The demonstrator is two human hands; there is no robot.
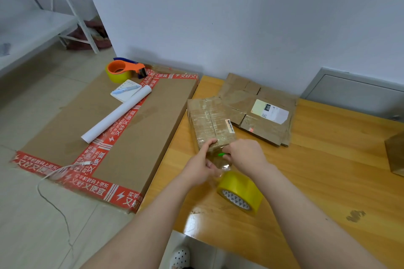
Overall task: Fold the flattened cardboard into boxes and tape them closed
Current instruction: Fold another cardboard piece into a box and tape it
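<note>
Head view: your left hand (200, 170) pinches the near edge of the box (209, 120); your right hand (247, 155) pinches the tape strip (220, 162) there. The tape roll (240, 192) lies just nearer than the box. Flattened cardboard (262, 111) lies behind the box. Open desk (328, 170) extends to its right.

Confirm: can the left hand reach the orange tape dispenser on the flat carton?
Probably not at once: the left hand grips the end of the small taped cardboard box. Nothing blocks the orange tape dispenser, though it lies far off.
</note>
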